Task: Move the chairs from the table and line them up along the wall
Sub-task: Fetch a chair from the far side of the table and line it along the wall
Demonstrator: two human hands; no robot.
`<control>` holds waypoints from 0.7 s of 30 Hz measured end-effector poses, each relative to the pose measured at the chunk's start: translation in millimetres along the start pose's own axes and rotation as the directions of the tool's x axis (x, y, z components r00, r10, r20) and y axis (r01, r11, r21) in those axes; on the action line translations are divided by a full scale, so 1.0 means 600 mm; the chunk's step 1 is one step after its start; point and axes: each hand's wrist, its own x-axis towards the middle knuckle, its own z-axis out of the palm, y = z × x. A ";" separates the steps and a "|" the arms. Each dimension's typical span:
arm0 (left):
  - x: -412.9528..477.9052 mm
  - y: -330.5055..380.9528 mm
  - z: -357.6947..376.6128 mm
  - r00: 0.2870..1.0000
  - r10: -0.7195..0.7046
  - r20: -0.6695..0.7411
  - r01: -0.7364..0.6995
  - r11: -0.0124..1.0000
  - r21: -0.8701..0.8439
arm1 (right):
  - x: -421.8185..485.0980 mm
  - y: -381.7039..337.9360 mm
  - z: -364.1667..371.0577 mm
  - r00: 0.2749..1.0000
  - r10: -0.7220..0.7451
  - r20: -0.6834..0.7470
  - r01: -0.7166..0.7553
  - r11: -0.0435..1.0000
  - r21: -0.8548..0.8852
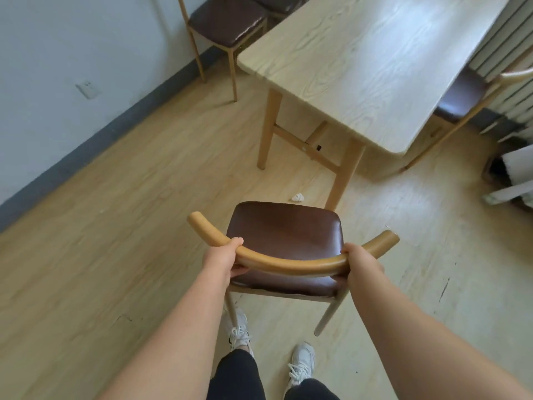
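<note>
Person's got both hands on the curved backrest rail (288, 265) of the held chair (284, 235), the one w/ the brown padded seat. Left hand (223, 259) is wrapped round the left part of the rail, thumb on top, fingers curled under. Right hand (360, 265) same deal on the right part, clamped on the rail w/ the thumb over the top edge. Both rail ends stick out past the hands. Seat sits just ahead of and below the grip, facing away from the person. Back legs hang down under the hands; can't tell if they touch the floor (115, 255) or not.

Going from the grip: table (375, 67) is ahead and a bit right, its nearest leg just past the seat's far edge, so the chair is out from under the tabletop. Small crumpled white scrap (297, 197) lies on the floor just beyond the seat, b/w seat and table legs. Ahead-left of the left hand is the wall (57, 39) w/ a dark skirting strip and a white socket (88, 88). A wall chair (227, 23) stands against it, well ahead of the grip, and a second wall chair (277, 1) is right behind that, mostly cut off by the frame. Far ahead-right of the right hand, a table-side chair (461, 93) sits at the table's other side, next to a radiator (513, 53). Under the grip, nearest the person: white sneakers (301, 362) and dark trousers.
</note>
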 end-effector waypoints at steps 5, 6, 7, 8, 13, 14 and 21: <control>0.037 0.097 -0.120 1.000 -0.018 0.005 0.019 0.997 -0.079 | -0.079 -0.022 0.155 0.998 -0.045 0.045 0.047 0.997 -0.057; 0.045 0.119 -0.143 1.000 -0.016 0.009 0.017 0.996 -0.088 | -0.093 -0.028 0.188 0.996 -0.058 0.064 0.062 0.996 -0.064; 0.051 0.134 -0.155 1.000 -0.011 0.005 0.012 0.996 -0.092 | -0.104 -0.034 0.208 0.995 -0.059 0.080 0.065 0.995 -0.077; 0.058 0.152 -0.171 1.000 -0.005 -0.006 0.004 0.995 -0.103 | -0.114 -0.042 0.234 0.994 -0.054 0.094 0.063 0.994 -0.093; 0.100 0.253 -0.242 0.997 0.038 -0.066 -0.048 0.984 -0.172 | -0.173 -0.097 0.365 0.984 -0.073 0.162 0.097 0.984 -0.149; 0.108 0.271 -0.252 0.995 0.047 -0.083 -0.062 0.981 -0.186 | -0.181 -0.107 0.387 0.981 -0.077 0.176 0.105 0.982 -0.156; 0.193 0.441 -0.294 0.983 0.070 -0.172 -0.115 0.958 -0.262 | -0.212 -0.213 0.573 0.960 -0.083 0.268 0.132 0.976 -0.172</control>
